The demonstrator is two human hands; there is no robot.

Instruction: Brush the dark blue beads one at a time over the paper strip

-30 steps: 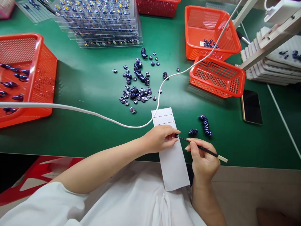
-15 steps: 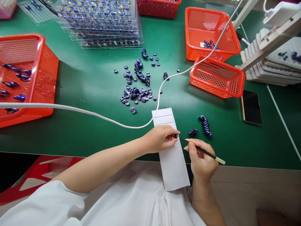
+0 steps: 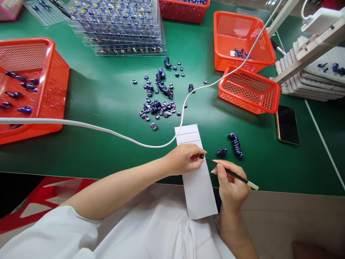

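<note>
1. So the piece (image 3: 202, 156) is tiny and dark, looks black from up here, with a bright speck on the side facing the tool. Too small to make out its shape, sorry.
2. It's at the left hand (image 3: 185, 159)'s fingertips, above the white paper (image 3: 198, 190) near the bench (image 3: 113, 151)'s front edge. Thumb and finger are nearly together, pinching it.
3. The right hand (image 3: 233, 185) is folded round the tool (image 3: 237, 175), pen style. Slim black shaft, cream butt end, fine tip pointing at the piece. Can't tell if it actually touches.
4. Just past the right hand there's a short row (image 3: 221, 151) and a longer, slightly curved row (image 3: 236, 145), both glossy blue-purple with bright glints, bits packed tight side by side.
5. Farther back, a loose heap (image 3: 159, 107) of similar shiny oval bits, some showing a paler, silvery side.
6. White cable (image 3: 129, 139) sags across the bench and over the paper's far end.
</note>
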